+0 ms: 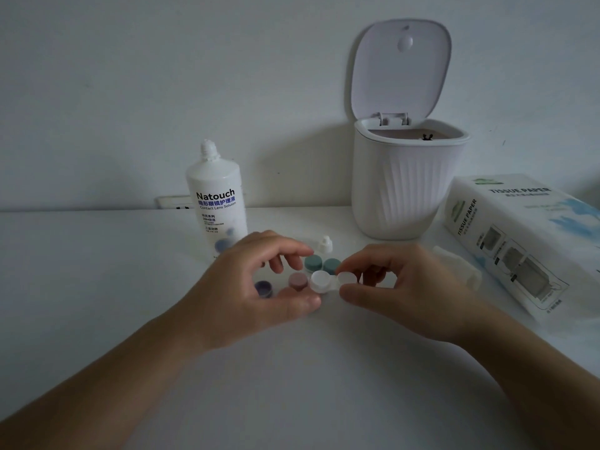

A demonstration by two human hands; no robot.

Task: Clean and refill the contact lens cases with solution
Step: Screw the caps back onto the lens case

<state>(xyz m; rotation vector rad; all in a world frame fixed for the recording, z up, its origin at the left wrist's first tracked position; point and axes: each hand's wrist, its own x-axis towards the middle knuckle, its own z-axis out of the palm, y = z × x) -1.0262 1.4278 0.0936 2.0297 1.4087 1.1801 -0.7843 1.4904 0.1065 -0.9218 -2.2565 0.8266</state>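
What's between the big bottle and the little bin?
In the head view, a small white bottle cap lies on the table between the bottle and the bin. The green case sits just nearer.

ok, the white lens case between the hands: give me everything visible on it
The white lens case looks like translucent white plastic, two round wells joined side by side. It sits just above or on the white table, in front of the green-capped case and right of the pink cap. The left hand holds its left end and the right hand pinches its right well or cap. Contents not discernible.
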